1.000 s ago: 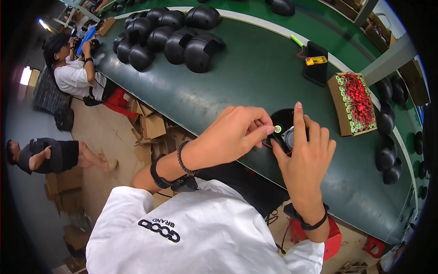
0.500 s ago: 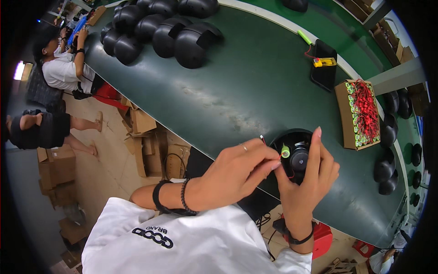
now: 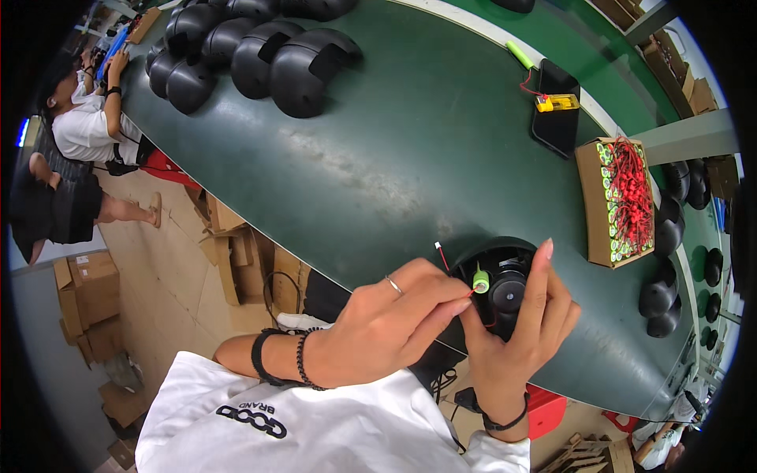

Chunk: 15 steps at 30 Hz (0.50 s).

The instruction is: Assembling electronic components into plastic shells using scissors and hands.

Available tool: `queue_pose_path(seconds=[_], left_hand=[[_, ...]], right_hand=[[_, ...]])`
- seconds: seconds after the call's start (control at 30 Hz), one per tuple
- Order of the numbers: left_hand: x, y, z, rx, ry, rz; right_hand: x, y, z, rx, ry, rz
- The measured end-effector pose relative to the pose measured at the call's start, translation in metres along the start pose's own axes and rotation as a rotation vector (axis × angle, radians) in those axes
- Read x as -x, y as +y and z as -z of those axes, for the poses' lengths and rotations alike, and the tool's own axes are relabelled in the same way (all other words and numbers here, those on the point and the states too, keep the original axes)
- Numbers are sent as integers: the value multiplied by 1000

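Note:
A round black plastic shell rests on the green table at its near edge, with a dark disc-shaped part inside. My right hand grips the shell, its thumb at the near side and its fingers along the right rim. From the left, my left hand reaches over with thumb and fingers pinched on the thin red wire of a small green battery cell. The cell sits inside the shell, beside the disc. A red lead with a white plug sticks out past my left fingers.
An open cardboard box of green cells with red wires stands to the right. Beyond it lie a black phone, a yellow device and a loose green cell. Black shells cluster far left; a seated person works there.
My head view has shifted slightly, moving the scene. My left fingers stay pinched on the wire, and the white plug shows more plainly. The right hand keeps its grip on the shell.

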State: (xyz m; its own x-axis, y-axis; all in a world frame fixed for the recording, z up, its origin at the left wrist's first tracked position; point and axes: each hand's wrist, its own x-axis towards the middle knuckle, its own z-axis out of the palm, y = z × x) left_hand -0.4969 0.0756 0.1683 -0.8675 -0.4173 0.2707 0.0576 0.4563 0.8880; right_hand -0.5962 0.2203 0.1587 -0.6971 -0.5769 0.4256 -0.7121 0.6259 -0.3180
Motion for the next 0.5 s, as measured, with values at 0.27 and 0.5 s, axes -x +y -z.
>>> queue_pose_path(seconds=[0.27, 0.5], left_hand=[[-9, 3, -3, -45, 11, -49], [10, -2, -12, -83, -17, -28]], right_hand=[[1, -2, -1, 41, 21, 2], [-3, 2, -4, 60, 36, 36]])
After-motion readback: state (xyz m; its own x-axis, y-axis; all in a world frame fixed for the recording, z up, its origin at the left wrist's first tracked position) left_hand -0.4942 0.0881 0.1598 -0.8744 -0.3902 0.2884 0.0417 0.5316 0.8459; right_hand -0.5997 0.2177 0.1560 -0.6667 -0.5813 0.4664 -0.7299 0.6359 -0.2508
